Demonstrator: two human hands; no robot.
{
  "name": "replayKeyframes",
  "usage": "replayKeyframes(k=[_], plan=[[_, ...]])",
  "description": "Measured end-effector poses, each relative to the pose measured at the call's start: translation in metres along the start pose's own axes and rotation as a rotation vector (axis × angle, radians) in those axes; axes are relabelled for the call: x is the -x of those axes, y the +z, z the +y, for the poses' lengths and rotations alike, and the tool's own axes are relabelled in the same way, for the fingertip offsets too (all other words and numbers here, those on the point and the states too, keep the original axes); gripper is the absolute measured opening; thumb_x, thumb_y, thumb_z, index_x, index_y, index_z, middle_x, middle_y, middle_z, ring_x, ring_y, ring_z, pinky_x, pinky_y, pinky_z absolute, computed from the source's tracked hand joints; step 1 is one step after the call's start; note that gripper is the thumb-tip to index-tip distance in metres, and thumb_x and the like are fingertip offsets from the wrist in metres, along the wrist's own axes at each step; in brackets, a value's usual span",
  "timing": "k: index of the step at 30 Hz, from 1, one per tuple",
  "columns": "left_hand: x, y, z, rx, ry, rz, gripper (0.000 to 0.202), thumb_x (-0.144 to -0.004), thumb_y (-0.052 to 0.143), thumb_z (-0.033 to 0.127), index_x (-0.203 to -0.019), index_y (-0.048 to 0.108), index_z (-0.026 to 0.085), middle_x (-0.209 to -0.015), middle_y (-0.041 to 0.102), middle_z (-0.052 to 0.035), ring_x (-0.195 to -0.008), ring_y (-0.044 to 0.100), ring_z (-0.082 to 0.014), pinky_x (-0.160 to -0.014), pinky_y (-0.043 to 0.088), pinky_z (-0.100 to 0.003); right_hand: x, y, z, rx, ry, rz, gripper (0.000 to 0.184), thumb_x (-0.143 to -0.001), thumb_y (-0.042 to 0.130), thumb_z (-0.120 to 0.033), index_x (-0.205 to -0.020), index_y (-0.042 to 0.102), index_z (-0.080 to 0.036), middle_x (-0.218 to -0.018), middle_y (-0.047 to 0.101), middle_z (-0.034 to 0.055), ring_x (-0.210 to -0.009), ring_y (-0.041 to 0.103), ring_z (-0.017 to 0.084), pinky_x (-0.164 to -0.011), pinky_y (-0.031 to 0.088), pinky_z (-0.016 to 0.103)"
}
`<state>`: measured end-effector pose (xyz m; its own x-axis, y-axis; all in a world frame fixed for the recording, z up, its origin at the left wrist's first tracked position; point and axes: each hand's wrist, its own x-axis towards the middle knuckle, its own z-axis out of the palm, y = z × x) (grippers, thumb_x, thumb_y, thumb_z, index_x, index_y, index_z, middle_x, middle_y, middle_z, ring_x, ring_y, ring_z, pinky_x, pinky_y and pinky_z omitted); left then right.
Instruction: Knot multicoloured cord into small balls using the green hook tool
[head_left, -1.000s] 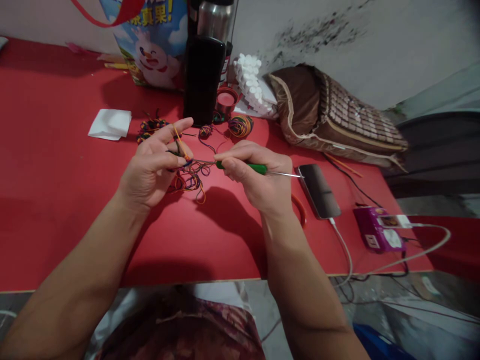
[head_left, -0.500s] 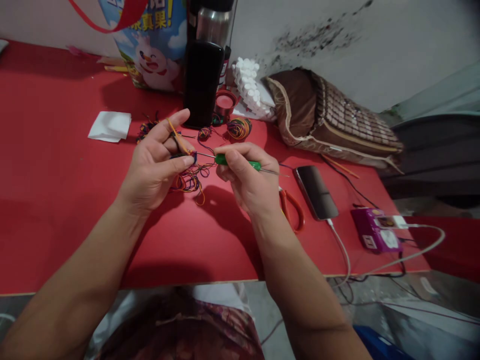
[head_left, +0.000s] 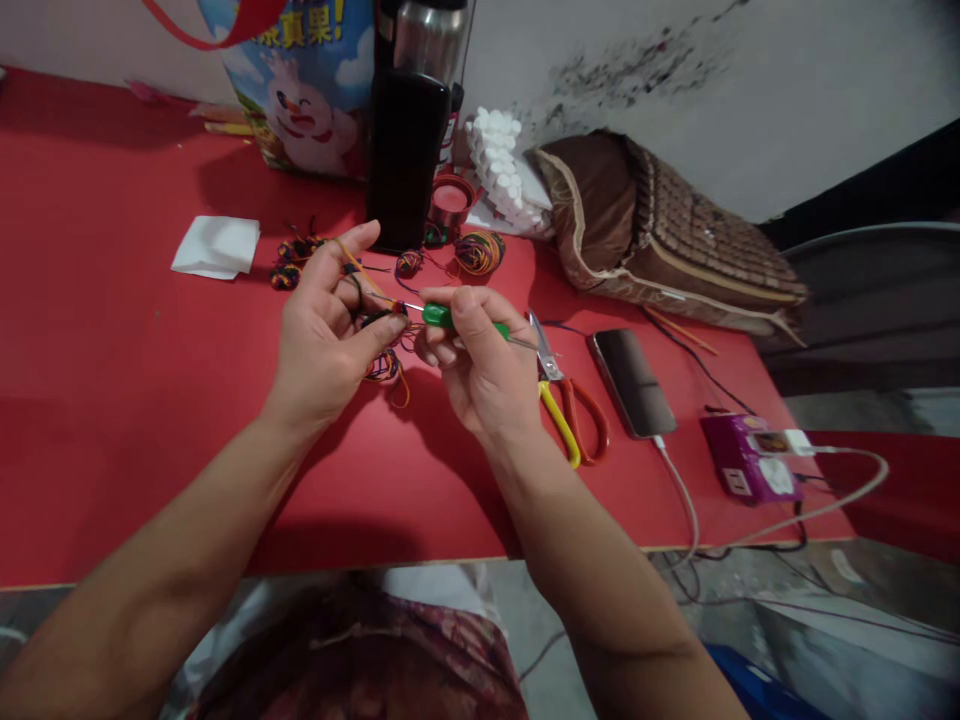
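Pinching a small stitched piece (head_left: 400,309) between thumb and fingers, the left hand (head_left: 322,335) extends its index finger under orange yarn (head_left: 363,269); the right hand (head_left: 484,355) grips a green-handled hook (head_left: 438,316), fingers closed, tip at the piece. Little seems worked; loose yarn (head_left: 385,367) and a wound ball (head_left: 480,254) await on the red counter (head_left: 165,400).

I see a pale wall (head_left: 517,50) running behind the red desk (head_left: 135,420), with dark, speckled stains (head_left: 645,72) spreading over it toward the right. Off to that side I make out a dark, curved piece of furniture (head_left: 885,275), too dim for me to identify, and another red surface (head_left: 911,500) below it. Under the desk's front edge I get grey floor (head_left: 540,595). The light is dull, the shadows soft.
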<state>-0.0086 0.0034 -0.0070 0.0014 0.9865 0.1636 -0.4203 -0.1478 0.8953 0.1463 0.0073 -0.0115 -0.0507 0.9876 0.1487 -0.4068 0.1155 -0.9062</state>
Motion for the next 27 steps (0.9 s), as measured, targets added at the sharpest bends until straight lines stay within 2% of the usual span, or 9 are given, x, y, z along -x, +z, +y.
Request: replayKeyframes(k=[2, 5, 10, 16, 18, 22, 24, 27], plan=[[0.002, 0.004, 0.003, -0.019, -0.005, 0.043, 0.062, -0.078, 0.093, 0.012, -0.133, 0.072, 0.030, -0.083, 0.070, 0.0036, -0.088, 0.067, -0.0220, -0.083, 0.054, -0.040, -0.002, -0.001, -0.001, 0.043, -0.024, -0.007, 0.042, -0.083, 0.090, -0.064, -0.094, 0.081, -0.025, -0.067, 0.064, -0.0047, -0.056, 0.053, 0.009, -0.058, 0.051, 0.029], [0.002, 0.007, 0.008, -0.002, -0.022, 0.030, 0.059, -0.078, 0.093, 0.014, -0.131, 0.074, 0.030, -0.087, 0.073, 0.0024, -0.092, 0.069, -0.0235, -0.083, 0.055, -0.040, -0.003, -0.003, -0.001, 0.080, -0.047, -0.014, 0.042, -0.083, 0.090, -0.064, -0.096, 0.082, -0.025, -0.068, 0.065, -0.0040, -0.058, 0.055, 0.011, -0.058, 0.051, 0.029], [-0.003, 0.003, 0.009, 0.063, -0.025, 0.034, 0.055, -0.077, 0.096, 0.014, -0.126, 0.078, 0.029, -0.092, 0.076, 0.0030, -0.093, 0.066, -0.0199, -0.087, 0.054, -0.037, -0.003, -0.005, -0.001, 0.087, -0.086, -0.037, 0.038, -0.087, 0.088, -0.062, -0.099, 0.082, -0.026, -0.069, 0.065, -0.0038, -0.060, 0.057, 0.011, -0.059, 0.052, 0.029], [-0.004, -0.006, 0.008, 0.136, -0.107, -0.082, 0.053, -0.082, 0.093, 0.017, -0.129, 0.077, 0.035, -0.097, 0.079, 0.0046, -0.097, 0.070, -0.0189, -0.084, 0.054, -0.036, 0.000, -0.005, -0.002, 0.077, -0.065, -0.064, 0.027, -0.089, 0.089, -0.053, -0.101, 0.084, -0.028, -0.071, 0.068, -0.0042, -0.062, 0.059, 0.011, -0.063, 0.057, 0.029], [-0.005, -0.008, 0.008, 0.133, -0.137, -0.060, 0.051, -0.082, 0.094, 0.015, -0.127, 0.079, 0.033, -0.095, 0.078, 0.0055, -0.092, 0.070, -0.0162, -0.085, 0.054, -0.034, 0.000, -0.006, -0.001, 0.060, -0.086, -0.058, 0.024, -0.090, 0.090, -0.049, -0.100, 0.085, -0.028, -0.071, 0.069, -0.0044, -0.062, 0.060, 0.010, -0.064, 0.057, 0.027], [-0.009, -0.012, 0.005, 0.157, -0.131, -0.028, 0.050, -0.076, 0.098, 0.017, -0.122, 0.082, 0.032, -0.090, 0.076, 0.0061, -0.082, 0.067, -0.0133, -0.082, 0.056, -0.031, 0.000, -0.007, 0.001, 0.080, -0.123, -0.047, 0.028, -0.088, 0.091, -0.051, -0.101, 0.085, -0.028, -0.072, 0.070, -0.0044, -0.061, 0.061, 0.010, -0.063, 0.058, 0.027], [-0.012, -0.017, 0.001, 0.154, -0.103, -0.041, 0.052, -0.074, 0.100, 0.021, -0.122, 0.083, 0.032, -0.090, 0.076, 0.0046, -0.081, 0.068, -0.0138, -0.080, 0.058, -0.030, 0.000, -0.007, 0.001, 0.112, -0.116, -0.036, 0.030, -0.089, 0.090, -0.053, -0.103, 0.085, -0.028, -0.075, 0.072, -0.0036, -0.063, 0.063, 0.010, -0.064, 0.059, 0.028], [-0.014, -0.025, -0.003, 0.061, -0.088, -0.092, 0.050, -0.080, 0.098, 0.026, -0.126, 0.080, 0.034, -0.098, 0.078, 0.0005, -0.093, 0.076, -0.0204, -0.081, 0.062, -0.034, 0.000, -0.007, 0.000, 0.130, -0.109, -0.010, 0.031, -0.087, 0.091, -0.055, -0.102, 0.085, -0.028, -0.077, 0.073, -0.0030, -0.065, 0.063, 0.011, -0.065, 0.058, 0.029]])
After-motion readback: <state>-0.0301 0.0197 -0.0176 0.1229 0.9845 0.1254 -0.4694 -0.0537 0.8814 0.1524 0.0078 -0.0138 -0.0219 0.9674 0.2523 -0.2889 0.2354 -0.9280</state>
